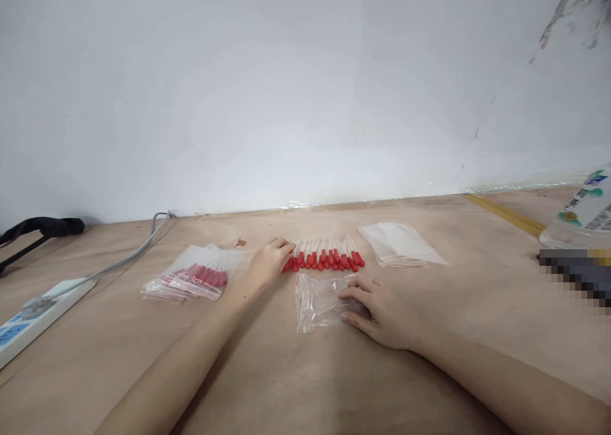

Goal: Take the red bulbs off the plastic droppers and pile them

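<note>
A row of droppers (329, 258) with red bulbs and thin clear tubes lies on the table in front of me, bulbs towards me. My left hand (275, 255) is at the row's left end, its fingers curled together against the nearest bulbs. Its thumb and whatever it may hold are hidden. Below the row lies a clear zip bag (321, 303), flat, with no droppers visible in it. My right hand (375, 308) rests on the bag's right side, fingers and thumb apart.
Filled bags with red-bulbed droppers (193, 276) are piled at left. A stack of flat bags (401, 244) lies at right. A power strip (45, 311) with a grey cable stands far left, a labelled plastic bottle (585, 212) far right. A white wall (286, 91) closes off the back.
</note>
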Tool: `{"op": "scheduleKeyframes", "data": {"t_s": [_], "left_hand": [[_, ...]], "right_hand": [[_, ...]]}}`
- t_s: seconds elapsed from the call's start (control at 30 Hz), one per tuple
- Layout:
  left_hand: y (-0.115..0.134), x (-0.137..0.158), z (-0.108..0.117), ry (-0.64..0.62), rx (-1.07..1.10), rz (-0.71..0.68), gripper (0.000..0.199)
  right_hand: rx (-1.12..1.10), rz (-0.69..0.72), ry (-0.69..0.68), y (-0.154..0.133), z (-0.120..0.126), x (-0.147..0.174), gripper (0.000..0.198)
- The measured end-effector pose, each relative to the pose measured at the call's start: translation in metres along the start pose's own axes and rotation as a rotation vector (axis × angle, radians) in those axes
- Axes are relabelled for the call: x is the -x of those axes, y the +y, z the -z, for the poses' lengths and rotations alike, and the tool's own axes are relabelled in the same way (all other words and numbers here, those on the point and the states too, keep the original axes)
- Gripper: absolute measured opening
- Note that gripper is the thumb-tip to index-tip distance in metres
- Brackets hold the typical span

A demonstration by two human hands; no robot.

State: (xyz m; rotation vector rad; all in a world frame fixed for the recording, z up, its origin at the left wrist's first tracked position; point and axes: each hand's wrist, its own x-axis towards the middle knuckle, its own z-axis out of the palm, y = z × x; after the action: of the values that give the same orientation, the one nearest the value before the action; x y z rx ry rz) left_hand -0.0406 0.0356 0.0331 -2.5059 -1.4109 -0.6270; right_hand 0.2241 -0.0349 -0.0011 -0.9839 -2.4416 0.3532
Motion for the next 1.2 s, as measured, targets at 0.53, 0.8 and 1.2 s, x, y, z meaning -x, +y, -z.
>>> {"op": "scheduleKeyframes", "data": {"t_s": [0.53, 0.8, 1.2], "left_hand": [[0.039, 0.047, 0.006, 0.252, 0.362, 0.311, 0.018], [0.006, 0.018, -0.016, 0.228, 0.293, 0.620, 0.026], [0.020, 0.005, -0.023, 0.214, 0.329, 0.456, 0.017]], "right_hand": [[-0.040, 0.039, 0.072, 0.000, -0.001, 0.001, 0.027], [-0.002, 0.029, 0.077, 0.000, -0.001, 0.001, 0.030], [-0.017, 0.036, 0.073, 0.004, -0.005, 0.001, 0.031]]}}
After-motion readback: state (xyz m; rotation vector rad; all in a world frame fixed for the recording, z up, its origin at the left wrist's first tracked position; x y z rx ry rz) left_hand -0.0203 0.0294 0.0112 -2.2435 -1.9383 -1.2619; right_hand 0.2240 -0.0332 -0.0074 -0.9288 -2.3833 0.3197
